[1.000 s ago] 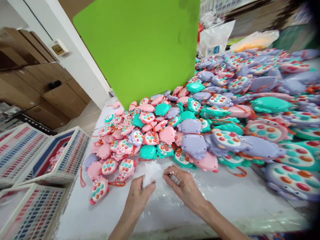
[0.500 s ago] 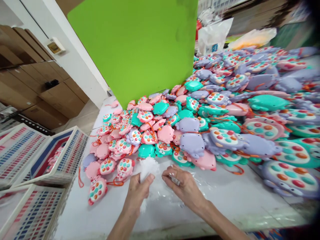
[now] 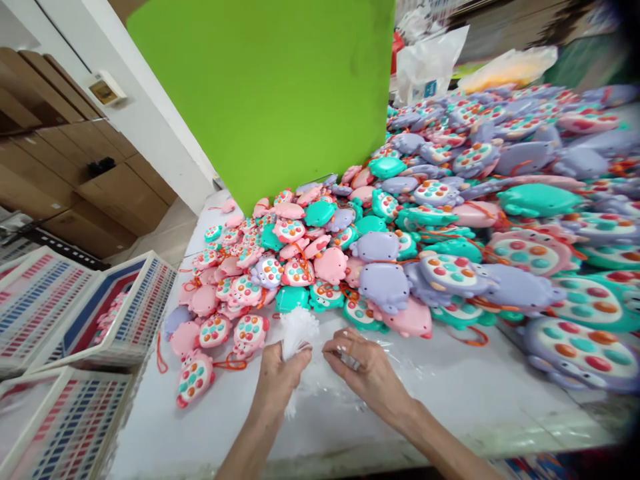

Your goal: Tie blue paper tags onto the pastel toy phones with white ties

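Upright in the grip of my left hand (image 3: 279, 377) is a white bundle (image 3: 299, 328) of what look like thin strips with a frayed top. Its thumb presses against the bundle's side. Just to the right, my right hand (image 3: 369, 368) has its fingers curled into a pinch; whatever lies between the fingertips is too small to make out. Under and between both hands a clear plastic bag or film (image 3: 400, 363) lies on the white table (image 3: 480, 407). Beyond the hands are animal-shaped toys with coloured buttons, such as a pink toy (image 3: 251, 335) and a purple toy (image 3: 384, 287).
A large pile of teal, pink and purple toys (image 3: 540, 200) with orange cords spreads over the back and right. A green board (image 3: 280, 93) stands behind. Plastic baskets (image 3: 145, 300) sit left of the table, with cardboard boxes (image 3: 120, 193) farther back.
The white bundle has tilted slightly in my left hand, and the left thumb has shifted a little. My right hand stays nearly in place. The toys have not moved.
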### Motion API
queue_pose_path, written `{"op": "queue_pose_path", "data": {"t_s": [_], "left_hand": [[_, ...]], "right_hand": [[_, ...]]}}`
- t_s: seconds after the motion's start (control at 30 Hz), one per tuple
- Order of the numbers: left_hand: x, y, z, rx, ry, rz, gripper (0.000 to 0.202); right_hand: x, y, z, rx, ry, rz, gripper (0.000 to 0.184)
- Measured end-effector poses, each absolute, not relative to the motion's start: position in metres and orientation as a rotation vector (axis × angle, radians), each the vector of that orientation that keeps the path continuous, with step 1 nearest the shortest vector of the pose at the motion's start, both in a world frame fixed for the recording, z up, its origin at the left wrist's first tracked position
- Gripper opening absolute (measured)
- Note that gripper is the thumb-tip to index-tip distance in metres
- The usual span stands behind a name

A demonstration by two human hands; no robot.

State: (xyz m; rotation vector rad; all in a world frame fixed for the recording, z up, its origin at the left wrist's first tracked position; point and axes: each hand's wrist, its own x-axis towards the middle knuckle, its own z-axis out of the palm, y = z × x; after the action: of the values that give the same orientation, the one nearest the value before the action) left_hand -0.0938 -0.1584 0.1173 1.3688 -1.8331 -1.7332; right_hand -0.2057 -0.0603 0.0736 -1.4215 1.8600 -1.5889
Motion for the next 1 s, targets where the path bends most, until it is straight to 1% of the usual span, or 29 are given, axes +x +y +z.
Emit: {"op": "queue_pose_path", "data": {"t_s": [0.1, 0.3, 0.4, 0.53, 0.63, 0.7, 0.83, 1.0], "left_hand": [[-0.0948, -0.1576, 0.1172, 1.362, -1.785, -1.787, 0.022], [-0.0956, -0.1580, 0.1110, 1.341, -1.773, -1.782, 0.027], [-0.0970, -0.1574, 0.1102, 1.334, -1.783, -1.751, 0.025], [-0.0984, -0.1560, 0.1143, 1.334, -1.913, -1.581, 0.017], [-0.0989, -0.1554, 0.1174, 1.296, -2.065, -1.400, 0.022], [-0.0997, -0.1557, 0.1172, 1.299, -2.049, -1.433, 0.022], [-0.1024, -0.1574, 0.1131, 1.364, -1.914, -1.627, 0.017], [-0.1028, -0.1599, 0.1093, 1.329, -1.874, -1.648, 0.017]], "right_hand": [[-0.2055, -0.0609, 0.0733, -1.416, 1.853, -1.574, 0.015], [-0.2037, -0.0600, 0.0725, -1.442, 1.837, -1.551, 0.017], [-0.2029, -0.0588, 0.0717, -1.454, 1.843, -1.534, 0.019], [-0.2031, -0.0577, 0.0701, -1.370, 1.858, -1.561, 0.017], [-0.2032, -0.0579, 0.0686, -1.305, 1.874, -1.579, 0.012], [-0.2030, -0.0584, 0.0679, -1.328, 1.864, -1.568, 0.012], [-0.2027, -0.0584, 0.0686, -1.389, 1.834, -1.543, 0.014], [-0.2037, -0.0569, 0.0718, -1.401, 1.793, -1.595, 0.013]]}}
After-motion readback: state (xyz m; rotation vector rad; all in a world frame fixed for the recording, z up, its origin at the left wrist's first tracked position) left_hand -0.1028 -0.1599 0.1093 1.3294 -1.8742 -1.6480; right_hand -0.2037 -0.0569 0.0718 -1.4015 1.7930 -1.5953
